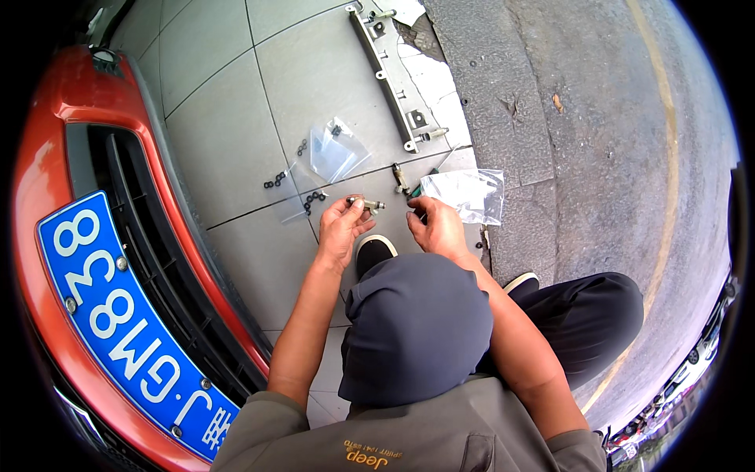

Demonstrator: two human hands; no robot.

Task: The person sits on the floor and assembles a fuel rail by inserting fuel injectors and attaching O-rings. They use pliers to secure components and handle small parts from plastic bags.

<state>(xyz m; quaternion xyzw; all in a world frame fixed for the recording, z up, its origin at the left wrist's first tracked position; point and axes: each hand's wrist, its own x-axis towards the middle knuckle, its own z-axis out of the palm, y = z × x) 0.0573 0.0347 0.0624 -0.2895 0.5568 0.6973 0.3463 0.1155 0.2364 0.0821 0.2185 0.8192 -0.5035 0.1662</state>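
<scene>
My left hand (340, 230) pinches a small metal fuel injector (366, 205) by its body, tip pointing right. My right hand (437, 226) is curled just right of it, its fingers closed on what looks like a small green-handled tool (414, 194). A second injector (400, 178) lies on the tiled floor just beyond my hands. Small black rubber rings (313, 199) are scattered on the tiles to the left of it, with more rings (274, 181) further left.
A metal fuel rail (391, 72) lies on the tiles ahead with one injector (433, 134) at its near end. Two clear plastic bags (335, 149) (469, 193) lie nearby. A red car bumper (47, 165) with a blue plate fills the left; rough asphalt (598, 141) lies right.
</scene>
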